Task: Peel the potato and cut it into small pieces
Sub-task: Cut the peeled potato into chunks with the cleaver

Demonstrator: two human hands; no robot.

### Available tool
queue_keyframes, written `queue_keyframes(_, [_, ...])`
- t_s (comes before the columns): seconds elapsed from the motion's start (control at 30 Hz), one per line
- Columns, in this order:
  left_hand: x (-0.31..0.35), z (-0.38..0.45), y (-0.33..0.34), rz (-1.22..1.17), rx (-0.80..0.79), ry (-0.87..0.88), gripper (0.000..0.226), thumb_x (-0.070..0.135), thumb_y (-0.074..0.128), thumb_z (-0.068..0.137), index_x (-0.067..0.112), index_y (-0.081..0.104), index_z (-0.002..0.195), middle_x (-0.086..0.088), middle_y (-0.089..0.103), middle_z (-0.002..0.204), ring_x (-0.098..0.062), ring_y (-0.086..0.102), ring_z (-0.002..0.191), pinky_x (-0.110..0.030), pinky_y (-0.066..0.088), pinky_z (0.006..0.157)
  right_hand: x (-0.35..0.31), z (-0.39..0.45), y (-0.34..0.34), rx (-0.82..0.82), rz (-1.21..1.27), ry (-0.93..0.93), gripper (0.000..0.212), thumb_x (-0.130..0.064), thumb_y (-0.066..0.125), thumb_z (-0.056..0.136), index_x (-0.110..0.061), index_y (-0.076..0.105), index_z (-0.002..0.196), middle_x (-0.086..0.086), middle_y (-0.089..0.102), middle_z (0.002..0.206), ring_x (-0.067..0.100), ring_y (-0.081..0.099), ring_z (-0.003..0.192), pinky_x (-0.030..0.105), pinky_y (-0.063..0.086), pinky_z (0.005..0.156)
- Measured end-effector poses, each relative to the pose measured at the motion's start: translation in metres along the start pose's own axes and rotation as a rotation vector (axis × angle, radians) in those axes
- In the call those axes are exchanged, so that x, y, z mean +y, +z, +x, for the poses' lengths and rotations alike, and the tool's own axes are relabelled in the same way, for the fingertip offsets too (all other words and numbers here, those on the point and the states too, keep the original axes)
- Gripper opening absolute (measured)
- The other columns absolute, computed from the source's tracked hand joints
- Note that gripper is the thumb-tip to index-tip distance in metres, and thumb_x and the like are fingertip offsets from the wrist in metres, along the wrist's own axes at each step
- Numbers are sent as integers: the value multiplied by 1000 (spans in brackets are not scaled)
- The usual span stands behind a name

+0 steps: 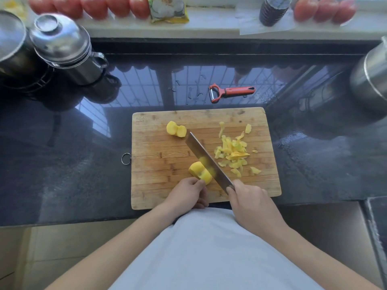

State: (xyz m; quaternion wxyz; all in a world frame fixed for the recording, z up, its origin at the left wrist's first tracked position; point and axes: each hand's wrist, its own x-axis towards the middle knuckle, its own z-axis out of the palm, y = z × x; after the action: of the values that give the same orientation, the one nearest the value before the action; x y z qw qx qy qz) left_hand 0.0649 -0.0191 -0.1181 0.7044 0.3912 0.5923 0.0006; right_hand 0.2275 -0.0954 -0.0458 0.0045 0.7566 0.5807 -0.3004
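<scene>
While the right hand (250, 200) grips the knife (206, 158), the left hand (187, 192) pinches the potato (200, 172) near the board's (150, 185) front edge; peeled, it looks firm but slippery, best held well behind the blade.

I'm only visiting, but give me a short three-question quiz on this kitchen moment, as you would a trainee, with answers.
1. True or false: the red peeler lies on the cutting board.
2. Which hand holds the knife? A) left B) right
3. Fill in: the pile of peels lies to the ____ of the knife blade.

Key
1. False. It lies on the dark counter beyond the board.
2. B. The right hand grips the handle; the left hand steadies the potato piece being cut.
3. Right. A second potato piece sits near the blade tip.
</scene>
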Motion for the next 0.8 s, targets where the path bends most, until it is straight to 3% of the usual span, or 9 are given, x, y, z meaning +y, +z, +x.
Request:
queue_keyframes(0.17, [6,7,0,-110,98,-4,36,33,47,110,6,63,92,-14,72,86,-29,71,75,-50,62,85,5,-7,1,-28,-35,16,25,-34,37,105,-20,43,86,5,62,72,35,61,68,40,42,56])
queue_keyframes(0.3, [10,9,4,-48,149,10,35,32,47,110,8,63,91,-12,71,86,-25,70,71,-39,62,73,5,-9,1,-73,-102,16,22,-34,35,106,-20,42,90,2,61,77,35,65,78,38,37,58])
queue_keyframes(0.47, [11,8,6,28,179,36,34,30,46,110,10,61,86,-11,72,85,-26,71,67,-48,63,76,3,-8,0,-105,-216,21,23,-35,30,107,-21,40,92,0,66,83,33,67,80,37,35,58])
queue_keyframes(0.8, [17,11,8,7,175,-22,31,27,46,110,9,60,89,-11,69,83,-30,67,69,-55,64,79,-1,-3,10,-176,-297,51,15,-13,37,102,-19,30,90,4,61,83,34,67,86,37,34,60])
